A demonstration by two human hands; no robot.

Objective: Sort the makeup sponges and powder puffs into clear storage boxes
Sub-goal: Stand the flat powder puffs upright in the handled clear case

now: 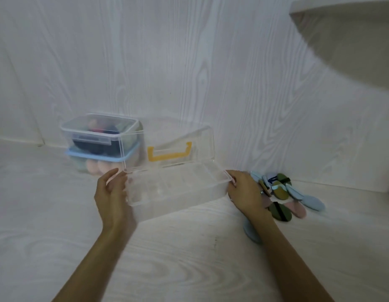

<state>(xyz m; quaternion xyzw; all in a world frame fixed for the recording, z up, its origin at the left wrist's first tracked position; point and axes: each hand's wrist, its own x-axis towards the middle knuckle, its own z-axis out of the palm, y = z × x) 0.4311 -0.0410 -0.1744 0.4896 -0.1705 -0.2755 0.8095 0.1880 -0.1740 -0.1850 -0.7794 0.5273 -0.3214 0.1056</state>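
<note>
My left hand and right hand each press fingers on one short end of the open clear box, whose long side runs left to right. The powder puffs lie just right of it, nearest my right hand.

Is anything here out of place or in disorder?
Only the puffs: they lie loose in a pile on the floor by the right hand, one partly under the arm. Both hands hold the open box, left hand at its other end. Nothing looks damaged.
</note>
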